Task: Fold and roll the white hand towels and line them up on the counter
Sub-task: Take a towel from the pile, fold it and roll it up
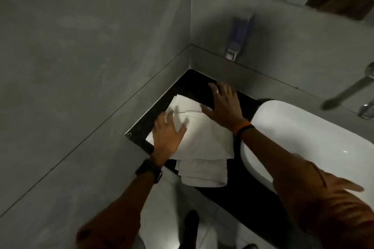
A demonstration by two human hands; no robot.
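The towel [202, 135] lies spread in the corner of the dark worktop [190, 83], tucked between the grey wall [81, 66] and the white basin [303, 137]. That corner is the only flat room there is, so the near end of the cloth spills over the worktop's front edge and hangs in loose folds.

The left hand [168, 135] lies flat on the near left part of the towel, fingers spread and open, gripping nothing; it looks to be pinning the cloth so it cannot slide off the edge. The right hand [222, 107] is also open and splayed, palm down at the far right side, its heel on the towel and its fingers reaching out over the bare dark worktop. I take this for smoothing or squaring the layers before a fold.

No rolled towel shows anywhere on the worktop, so the lining-up seems not yet begun. A soap dispenser [240, 34] hangs on the wall above, well clear of the work.
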